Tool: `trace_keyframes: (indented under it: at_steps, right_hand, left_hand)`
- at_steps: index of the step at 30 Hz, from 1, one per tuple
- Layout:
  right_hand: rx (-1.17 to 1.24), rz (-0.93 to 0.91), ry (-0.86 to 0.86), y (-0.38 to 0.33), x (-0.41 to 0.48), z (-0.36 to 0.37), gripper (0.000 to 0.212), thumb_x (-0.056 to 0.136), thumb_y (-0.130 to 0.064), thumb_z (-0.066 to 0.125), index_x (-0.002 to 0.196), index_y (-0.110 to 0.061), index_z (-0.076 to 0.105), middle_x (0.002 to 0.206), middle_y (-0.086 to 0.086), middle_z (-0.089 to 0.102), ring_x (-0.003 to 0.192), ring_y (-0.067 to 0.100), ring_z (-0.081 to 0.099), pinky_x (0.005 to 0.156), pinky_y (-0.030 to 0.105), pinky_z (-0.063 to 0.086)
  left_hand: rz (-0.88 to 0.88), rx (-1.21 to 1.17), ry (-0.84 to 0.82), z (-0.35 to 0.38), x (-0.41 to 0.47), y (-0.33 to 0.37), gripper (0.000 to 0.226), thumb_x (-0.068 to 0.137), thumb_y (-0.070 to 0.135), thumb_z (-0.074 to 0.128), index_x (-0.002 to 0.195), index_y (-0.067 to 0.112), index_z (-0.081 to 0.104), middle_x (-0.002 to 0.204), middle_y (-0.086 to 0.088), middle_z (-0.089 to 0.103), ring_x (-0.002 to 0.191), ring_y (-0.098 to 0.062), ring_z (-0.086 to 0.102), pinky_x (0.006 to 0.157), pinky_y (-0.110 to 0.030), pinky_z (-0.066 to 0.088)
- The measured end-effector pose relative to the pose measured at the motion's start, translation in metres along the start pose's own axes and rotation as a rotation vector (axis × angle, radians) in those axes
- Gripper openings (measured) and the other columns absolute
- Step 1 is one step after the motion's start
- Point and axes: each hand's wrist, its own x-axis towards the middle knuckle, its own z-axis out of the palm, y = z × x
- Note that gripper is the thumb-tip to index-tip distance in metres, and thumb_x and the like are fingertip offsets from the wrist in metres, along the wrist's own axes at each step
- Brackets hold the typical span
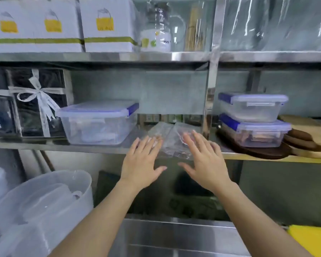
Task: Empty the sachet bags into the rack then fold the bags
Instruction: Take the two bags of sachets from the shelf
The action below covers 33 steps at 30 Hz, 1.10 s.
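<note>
Clear bags flat at front edge of rack shelf, between lidded tub and post. Both left hand and right hand released: fingers straight, spread, resting on bags.

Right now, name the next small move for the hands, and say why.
Probably fold the clear plastic bags over: they lie flat, seemingly empty, at the steel shelf edge, with left hand and right hand open, fingers straight, touching their sides.

The clear bags are blurred, perhaps two overlapping, their contents impossible to tell.
</note>
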Motion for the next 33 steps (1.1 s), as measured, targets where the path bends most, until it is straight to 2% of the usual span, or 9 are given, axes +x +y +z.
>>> trace_keyframes:
  at_steps: [3, 5, 8, 12, 19, 24, 28, 31, 33]
  right_hand:
    - [-0.098, -0.034, 0.005, 0.002, 0.007, 0.019, 0.074, 0.071, -0.042, 0.073, 0.134, -0.016, 0.046, 0.128, 0.008, 0.06, 0.118, 0.025, 0.057, 0.097, 0.041, 0.044]
    - [-0.196, -0.056, 0.047, 0.005, 0.012, 0.03, 0.048, 0.072, -0.032, 0.073, 0.115, -0.015, 0.061, 0.107, 0.005, 0.07, 0.099, 0.025, 0.064, 0.086, 0.038, 0.048]
    - [-0.292, -0.116, 0.127, 0.009, 0.022, 0.033, 0.009, 0.074, -0.019, 0.072, 0.083, -0.016, 0.069, 0.078, 0.001, 0.071, 0.073, 0.023, 0.064, 0.072, 0.033, 0.044]
    - [-0.239, -0.152, 0.193, 0.01, 0.024, 0.02, 0.01, 0.066, -0.004, 0.073, 0.064, -0.012, 0.068, 0.057, 0.002, 0.067, 0.053, 0.022, 0.058, 0.064, 0.029, 0.042]
    - [-0.158, -0.133, 0.241, -0.003, 0.006, -0.035, 0.015, 0.065, 0.002, 0.071, 0.068, -0.012, 0.07, 0.062, 0.002, 0.07, 0.056, 0.021, 0.063, 0.065, 0.032, 0.03]
    - [-0.111, -0.095, 0.235, -0.027, -0.01, -0.101, 0.016, 0.062, 0.004, 0.072, 0.066, -0.011, 0.069, 0.059, 0.003, 0.069, 0.054, 0.023, 0.063, 0.062, 0.032, 0.044]
    - [-0.01, -0.086, 0.199, -0.046, -0.027, -0.167, 0.003, 0.071, -0.008, 0.069, 0.068, -0.008, 0.068, 0.06, 0.006, 0.069, 0.053, 0.026, 0.062, 0.062, 0.034, 0.046]
    - [0.013, -0.04, 0.064, -0.059, -0.044, -0.209, 0.004, 0.078, -0.005, 0.065, 0.075, -0.005, 0.067, 0.068, 0.01, 0.069, 0.057, 0.028, 0.056, 0.062, 0.031, 0.037]
    - [0.004, 0.026, -0.124, -0.066, -0.062, -0.221, 0.012, 0.085, -0.006, 0.054, 0.084, -0.007, 0.066, 0.08, 0.01, 0.069, 0.069, 0.031, 0.059, 0.064, 0.033, 0.042]
  left_hand:
    - [-0.015, -0.003, -0.03, 0.015, 0.002, 0.005, 0.077, 0.066, 0.05, 0.073, 0.127, 0.01, 0.051, 0.123, -0.007, 0.062, 0.118, -0.024, 0.055, 0.106, -0.04, 0.035]
    - [-0.022, 0.002, -0.004, 0.023, 0.006, 0.007, 0.068, 0.058, 0.039, 0.081, 0.115, 0.01, 0.059, 0.108, -0.008, 0.067, 0.103, -0.025, 0.062, 0.096, -0.038, 0.046]
    - [-0.007, -0.014, 0.146, 0.027, 0.016, 0.001, 0.043, 0.06, 0.02, 0.082, 0.1, 0.012, 0.067, 0.095, -0.006, 0.071, 0.09, -0.025, 0.065, 0.086, -0.037, 0.05]
    - [-0.009, -0.068, 0.214, 0.024, 0.021, -0.01, 0.02, 0.062, 0.011, 0.081, 0.08, 0.018, 0.075, 0.081, 0.002, 0.074, 0.082, -0.017, 0.066, 0.088, -0.033, 0.046]
    - [-0.004, -0.222, 0.202, -0.038, -0.005, -0.023, 0.021, 0.06, 0.003, 0.078, 0.078, 0.015, 0.076, 0.08, -0.002, 0.076, 0.08, -0.015, 0.072, 0.102, -0.031, 0.038]
    - [-0.048, -0.207, 0.129, -0.119, -0.019, -0.027, 0.028, 0.05, 0.006, 0.087, 0.071, 0.021, 0.076, 0.07, 0.002, 0.075, 0.069, -0.013, 0.072, 0.084, -0.04, 0.052]
    - [-0.2, -0.261, -0.035, -0.198, -0.032, -0.027, 0.018, 0.084, 0.018, 0.061, 0.095, 0.025, 0.074, 0.095, -0.005, 0.074, 0.103, -0.027, 0.062, 0.089, -0.037, 0.047]
    - [-0.161, -0.205, -0.161, -0.24, -0.045, -0.026, 0.025, 0.09, 0.021, 0.049, 0.101, 0.028, 0.071, 0.101, -0.003, 0.07, 0.097, -0.024, 0.058, 0.076, -0.03, 0.04]
    - [-0.16, -0.196, -0.208, -0.26, -0.06, -0.023, 0.026, 0.086, 0.017, 0.05, 0.095, 0.028, 0.072, 0.099, -0.002, 0.07, 0.094, -0.025, 0.059, 0.07, -0.029, 0.037]
